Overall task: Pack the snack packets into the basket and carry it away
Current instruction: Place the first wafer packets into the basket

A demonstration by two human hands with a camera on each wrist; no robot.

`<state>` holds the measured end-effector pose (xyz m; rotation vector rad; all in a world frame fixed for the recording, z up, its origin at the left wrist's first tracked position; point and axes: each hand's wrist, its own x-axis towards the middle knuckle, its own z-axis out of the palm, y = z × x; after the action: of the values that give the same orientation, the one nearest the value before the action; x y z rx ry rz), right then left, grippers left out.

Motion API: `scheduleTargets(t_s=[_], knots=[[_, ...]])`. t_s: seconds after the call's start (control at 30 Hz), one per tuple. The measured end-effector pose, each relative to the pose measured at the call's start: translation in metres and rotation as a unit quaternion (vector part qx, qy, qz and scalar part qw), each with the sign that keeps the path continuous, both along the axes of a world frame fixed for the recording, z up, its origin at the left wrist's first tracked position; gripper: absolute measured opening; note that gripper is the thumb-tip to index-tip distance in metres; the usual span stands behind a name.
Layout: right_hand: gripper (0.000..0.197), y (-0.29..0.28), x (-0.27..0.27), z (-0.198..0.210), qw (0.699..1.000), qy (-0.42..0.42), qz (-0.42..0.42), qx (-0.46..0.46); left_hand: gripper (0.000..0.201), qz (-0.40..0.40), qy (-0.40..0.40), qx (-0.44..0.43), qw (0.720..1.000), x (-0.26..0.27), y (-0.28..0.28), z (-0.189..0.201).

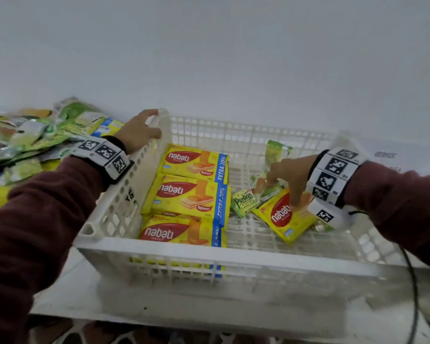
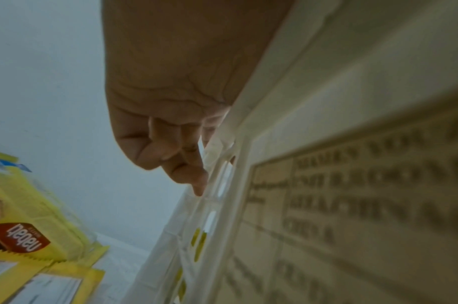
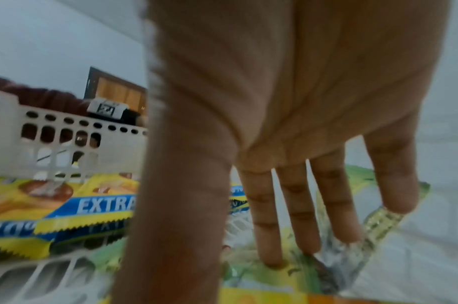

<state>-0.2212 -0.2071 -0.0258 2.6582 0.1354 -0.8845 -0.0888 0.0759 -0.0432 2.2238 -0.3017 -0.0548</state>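
A white plastic basket [image 1: 209, 249] stands on the table. My left hand [image 1: 140, 131] grips its left wall near the far corner, fingers curled over the rim [image 2: 222, 156]. Three large yellow nabati wafer packets [image 1: 186, 197] lie in a row in the basket's left half. My right hand [image 1: 288, 180] is inside the right half with straight fingers [image 3: 271, 236] touching green snack packets [image 3: 274, 275]. Its thumb rests on a small yellow nabati packet [image 1: 286, 219]. A green pandan cake packet [image 1: 245, 202] lies beside that.
A loose pile of green and yellow snack packets [image 1: 35, 135] lies on the table left of the basket, with a yellow nabati packet [image 2: 28, 226] close to my left hand. A white wall rises behind. A dark cable [image 1: 415, 294] hangs at the right.
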Motion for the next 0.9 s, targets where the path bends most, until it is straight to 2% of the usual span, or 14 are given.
scheduleTargets(t_s=[0.1, 0.37, 0.47, 0.57, 0.67, 0.73, 0.8, 0.9], knots=[[0.067, 0.003, -0.005, -0.007, 0.998, -0.011, 0.033, -0.053, 0.058, -0.001, -0.01, 0.004, 1.0, -0.001, -0.001, 0.0], [0.061, -0.003, -0.003, -0.018, 0.997, -0.006, 0.061, -0.049, 0.059, -0.001, -0.007, -0.008, 1.0, 0.0, 0.0, -0.001], [0.043, -0.013, 0.0, -0.012, 0.999, 0.001, 0.043, 0.004, 0.058, -0.003, -0.004, -0.016, 1.0, -0.001, 0.0, -0.001], [0.041, -0.017, 0.0, 0.011, 0.997, -0.009, 0.027, 0.07, 0.057, -0.005, -0.006, -0.017, 1.0, -0.003, 0.0, 0.001], [0.039, -0.006, -0.004, 0.048, 0.99, -0.069, 0.057, 0.108, 0.056, -0.01, -0.002, -0.012, 1.0, -0.005, 0.0, 0.002], [0.037, 0.007, -0.008, 0.068, 0.978, -0.128, 0.088, 0.143, 0.056, -0.017, 0.002, -0.014, 1.0, -0.006, -0.001, 0.004], [0.032, 0.027, -0.009, 0.076, 0.958, -0.16, 0.102, 0.217, 0.056, -0.015, 0.002, -0.014, 1.0, -0.007, 0.0, 0.004], [0.026, 0.062, -0.006, 0.069, 0.921, -0.153, 0.101, 0.343, 0.056, -0.009, 0.005, -0.019, 1.0, -0.007, 0.0, 0.003]])
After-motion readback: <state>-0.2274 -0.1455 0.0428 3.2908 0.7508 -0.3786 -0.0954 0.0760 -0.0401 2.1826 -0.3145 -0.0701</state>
